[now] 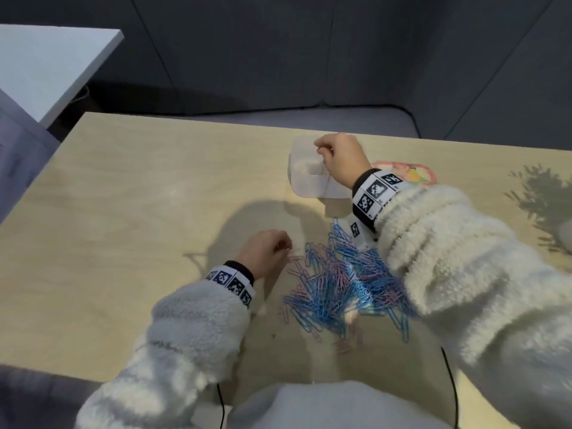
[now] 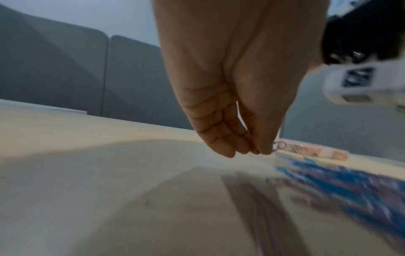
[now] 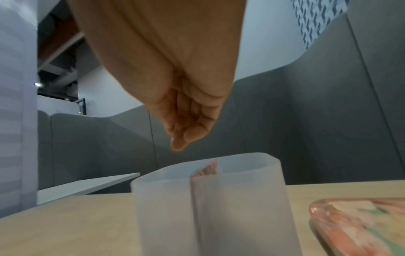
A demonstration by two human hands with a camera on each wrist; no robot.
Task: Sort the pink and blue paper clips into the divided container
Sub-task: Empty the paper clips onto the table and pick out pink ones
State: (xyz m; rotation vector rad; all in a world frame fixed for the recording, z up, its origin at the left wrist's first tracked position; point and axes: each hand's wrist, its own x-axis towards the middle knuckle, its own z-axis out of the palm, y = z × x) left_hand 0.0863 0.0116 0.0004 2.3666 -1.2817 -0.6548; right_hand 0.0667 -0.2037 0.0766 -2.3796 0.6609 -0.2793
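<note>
Pinching a pale clip (image 2: pixel 280 146), left fingers (image 2: pixel 228 138) hover beside the pile's (image 1: pixel 346 283) edge.

The table (image 1: pixel 130 212) was topped in pale wood grain with a smooth, matt finish. The container (image 3: pixel 208 199) was made of frosted, translucent plastic, smooth-walled. The clips (image 1: pixel 346 283) were seen as thin wire coated in blue and pink. The sleeves (image 1: pixel 458 274) were of thick, nubbly white fleece. The wristbands (image 1: pixel 376 193) were faced with matt printed markers. The panels (image 1: pixel 309 51) behind appeared covered in grey cloth.
</note>
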